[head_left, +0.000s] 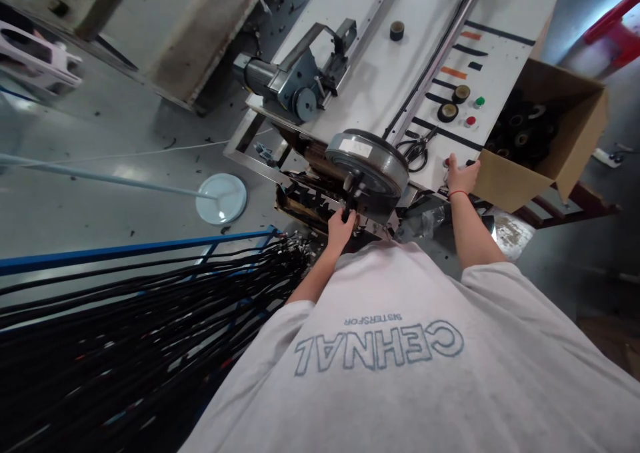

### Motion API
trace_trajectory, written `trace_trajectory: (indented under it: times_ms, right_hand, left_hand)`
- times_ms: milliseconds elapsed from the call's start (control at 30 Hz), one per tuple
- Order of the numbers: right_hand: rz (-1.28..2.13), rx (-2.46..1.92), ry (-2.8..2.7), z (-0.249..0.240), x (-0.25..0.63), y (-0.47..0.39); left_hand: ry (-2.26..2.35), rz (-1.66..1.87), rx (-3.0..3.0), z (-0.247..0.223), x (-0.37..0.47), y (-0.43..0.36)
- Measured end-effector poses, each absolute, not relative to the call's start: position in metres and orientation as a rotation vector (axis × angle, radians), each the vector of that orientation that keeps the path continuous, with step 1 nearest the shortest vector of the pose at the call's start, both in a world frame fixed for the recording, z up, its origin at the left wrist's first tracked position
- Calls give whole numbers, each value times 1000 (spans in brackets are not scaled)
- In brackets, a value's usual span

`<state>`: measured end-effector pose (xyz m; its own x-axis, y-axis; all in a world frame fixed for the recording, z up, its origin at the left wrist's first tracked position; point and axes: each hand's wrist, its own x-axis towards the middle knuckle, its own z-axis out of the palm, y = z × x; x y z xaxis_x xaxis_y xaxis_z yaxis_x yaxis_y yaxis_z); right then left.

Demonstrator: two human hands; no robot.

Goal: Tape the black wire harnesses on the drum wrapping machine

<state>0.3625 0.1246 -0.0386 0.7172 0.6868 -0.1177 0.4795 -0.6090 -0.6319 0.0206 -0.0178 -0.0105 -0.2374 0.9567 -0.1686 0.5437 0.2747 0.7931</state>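
Note:
My left hand (342,230) is closed around a black rod-like piece (353,196) just below the round wheel-shaped machine head (373,163). Whether that piece is a cable end or a handle is too blurred to tell. At the near right corner of the white worktable (370,60), my right hand (463,178) rests with its fingers apart. One fingertip is at a small red button (447,163), partly covered by the hand. Scissors (419,152) with black handles lie between the machine head and my right hand. Two tape rolls (448,112) sit farther up the table.
An open cardboard box (583,123) with black rolls adjoins the table's right side. Many black cables (165,346) hang on a blue rack (150,252) at my left. A motor unit (300,83) stands on the table's left edge. A round white base (221,198) with a pole stands on the floor.

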Motion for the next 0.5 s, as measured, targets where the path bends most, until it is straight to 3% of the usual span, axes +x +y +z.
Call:
trace_trajectory:
  times_ms: [300,500]
  right_hand:
    - [511,-2360,-879,-38,363,125]
    - [519,-2358,-880,-37,363,124]
  left_hand:
    - [2034,455,1383,-57,-15,-65]
    - [1960,610,1360,-49,-24,-77]
